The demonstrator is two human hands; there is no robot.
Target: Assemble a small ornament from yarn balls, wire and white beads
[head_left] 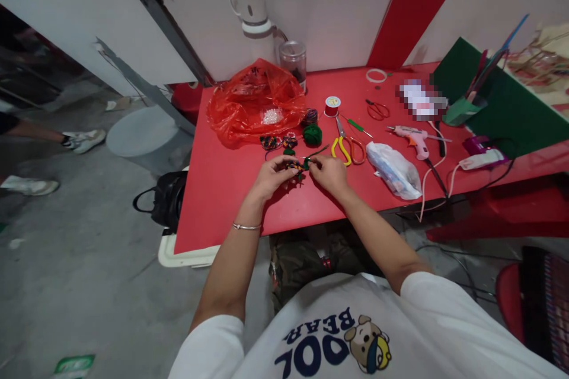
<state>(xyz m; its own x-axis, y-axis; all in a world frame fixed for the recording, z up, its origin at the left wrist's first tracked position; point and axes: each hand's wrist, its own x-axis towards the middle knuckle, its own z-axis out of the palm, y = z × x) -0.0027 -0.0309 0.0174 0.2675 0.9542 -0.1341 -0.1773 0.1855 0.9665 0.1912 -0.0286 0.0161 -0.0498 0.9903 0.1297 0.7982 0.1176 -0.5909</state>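
Observation:
Over the front of the red table, my left hand [276,176] is closed, thumb and fingers pinching a small yarn piece [295,167] in dark green, orange and black. My right hand [329,174] meets it from the other side, its fingertips closed at the green yarn [306,162] at the piece's right end. A thin, light line shows above the piece; I cannot make out what it is. Just beyond my hands lie a ball of green yarn [312,135] and two similar patterned yarn pieces, one of them at the left [269,142].
Right of the yarn are yellow-handled scissors [341,150], a green-handled hook [355,126], small red pliers [377,110], a white plastic bag [393,172] and a glue gun [413,139] with cables. A red plastic bag [249,109] and a thread spool [332,106] stand behind.

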